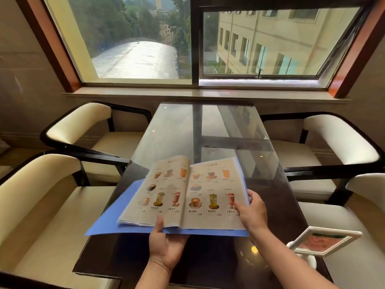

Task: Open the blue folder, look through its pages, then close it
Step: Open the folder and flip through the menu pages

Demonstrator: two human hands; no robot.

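The blue folder (116, 217) lies open above the near part of the dark glass table (208, 130), showing two pages of drink pictures with prices. My left hand (165, 244) grips its bottom edge near the spine, thumb on the left page (158, 192). At the lower right corner my right hand (253, 211) pinches the edge of the right page (210, 195), fingers behind it and thumb on top. The left stack of pages bulges up slightly near the spine.
A white-framed table sign (324, 241) stands at the near right corner of the table. Cream armchairs with black frames flank the table: two on the left (83, 126) and two on the right (337, 138). A window sill (204, 94) runs behind the table's far end.
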